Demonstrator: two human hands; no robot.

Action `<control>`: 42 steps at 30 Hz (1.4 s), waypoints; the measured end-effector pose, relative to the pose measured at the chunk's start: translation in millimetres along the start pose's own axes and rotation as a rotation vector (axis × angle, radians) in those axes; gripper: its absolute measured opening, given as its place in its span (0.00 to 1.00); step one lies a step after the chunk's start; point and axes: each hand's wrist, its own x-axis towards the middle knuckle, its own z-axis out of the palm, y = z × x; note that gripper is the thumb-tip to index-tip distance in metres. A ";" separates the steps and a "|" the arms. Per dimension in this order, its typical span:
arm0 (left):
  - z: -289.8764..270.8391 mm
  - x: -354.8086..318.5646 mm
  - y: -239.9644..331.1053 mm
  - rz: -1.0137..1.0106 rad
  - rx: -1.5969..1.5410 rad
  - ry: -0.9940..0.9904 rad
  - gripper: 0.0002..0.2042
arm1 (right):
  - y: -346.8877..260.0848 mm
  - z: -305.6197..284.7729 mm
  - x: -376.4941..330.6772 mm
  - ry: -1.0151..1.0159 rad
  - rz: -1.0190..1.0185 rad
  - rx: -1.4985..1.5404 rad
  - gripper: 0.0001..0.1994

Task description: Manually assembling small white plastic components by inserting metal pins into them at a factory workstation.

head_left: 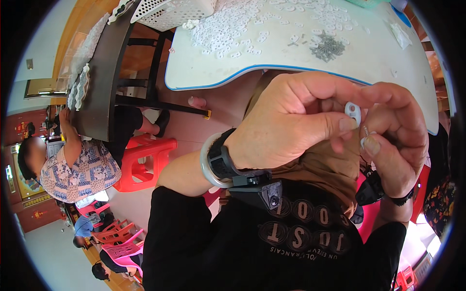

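Down my head feed, the small white holed piece sits in the air in front of the person's body, just beyond the near edge of the table. The left hand has it pinched between thumb and forefinger, the grip closed at the tips and the other fingers curled behind. Just beside it I make out a thin metal coil at the thumb of the right hand, which is bent into a close pinch (a second white bit shows by the thumb tip, too covered for me to tell its shape). I cannot tell whether the coil touches the holed piece.

Farther out on the table, I have a heap of grey metal bits near the blue-trimmed edge, with a wide scatter of white pieces spread to its left and behind. A crumpled white wrapper lies toward the right. At upper left I see a white perforated basket, then a dark table, where a co-worker in a patterned top sits on a red stool.
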 end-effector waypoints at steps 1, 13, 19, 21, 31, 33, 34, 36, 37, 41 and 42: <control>0.0 0.7 0.0 0.022 0.013 -0.004 0.13 | -0.9 -0.2 0.2 0.002 0.008 -0.007 0.24; 1.6 -0.3 1.2 0.043 0.105 0.039 0.09 | -0.5 0.1 0.3 0.033 0.035 0.037 0.26; 2.0 -1.4 0.4 0.076 0.104 0.048 0.09 | 1.4 -1.2 1.9 0.005 0.024 0.016 0.26; 2.3 -1.5 0.2 0.086 0.125 0.037 0.09 | 0.8 -1.0 1.3 0.004 0.028 0.011 0.26; 0.7 -3.1 -3.8 0.206 0.296 0.021 0.09 | 1.4 -3.2 0.0 -0.005 0.015 -0.034 0.27; 0.2 -2.6 -5.3 0.238 0.311 0.010 0.09 | 2.7 -4.0 -0.3 -0.003 0.000 -0.035 0.27; 0.4 -2.5 -5.2 0.225 0.300 0.016 0.09 | 3.5 -4.1 0.0 -0.001 -0.002 -0.034 0.27; 1.5 -2.5 -4.6 0.201 0.279 0.027 0.09 | 4.3 -3.6 0.4 0.014 0.010 -0.037 0.27; 1.5 -2.8 -4.6 0.203 0.284 0.031 0.09 | 4.6 -3.2 0.5 0.022 0.012 -0.038 0.27; 1.6 -1.9 -4.4 0.265 0.414 0.050 0.09 | 5.7 -0.1 0.4 0.041 0.014 -0.028 0.27; 0.7 -1.2 -3.8 0.302 0.492 0.039 0.09 | 5.7 0.0 0.5 0.037 0.015 -0.029 0.26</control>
